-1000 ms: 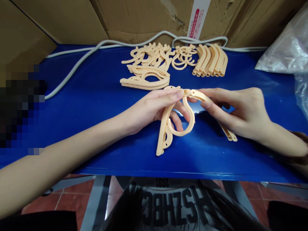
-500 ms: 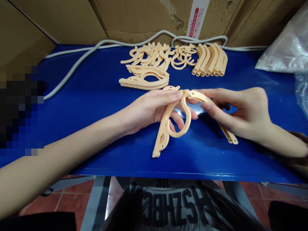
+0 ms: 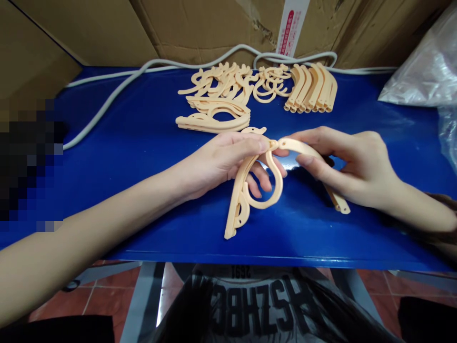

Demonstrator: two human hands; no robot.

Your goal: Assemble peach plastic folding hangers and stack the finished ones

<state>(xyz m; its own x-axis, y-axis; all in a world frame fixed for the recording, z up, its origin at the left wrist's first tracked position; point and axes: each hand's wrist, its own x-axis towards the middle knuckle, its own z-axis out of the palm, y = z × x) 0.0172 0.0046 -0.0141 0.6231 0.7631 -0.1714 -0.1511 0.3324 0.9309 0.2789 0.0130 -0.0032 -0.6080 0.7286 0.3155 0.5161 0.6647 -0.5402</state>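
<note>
Blue tabletop (image 3: 171,233); clock centred on hook (image 3: 279,183), mid-table. Left hand (image 3: 224,159), ten o'clock, pinching hook's top; right hand (image 3: 348,159), past two, grasping strip (image 3: 300,147), one end just beside it. Farther: folded pieces (image 3: 214,126) at eleven, stacked strips (image 3: 314,88) at one, bag (image 3: 416,78) at two.

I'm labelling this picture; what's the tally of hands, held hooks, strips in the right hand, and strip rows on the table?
Left hand, right hand: 2
Held hook: 1
Right-held strip: 1
Strip row: 1
Total: 5
</note>
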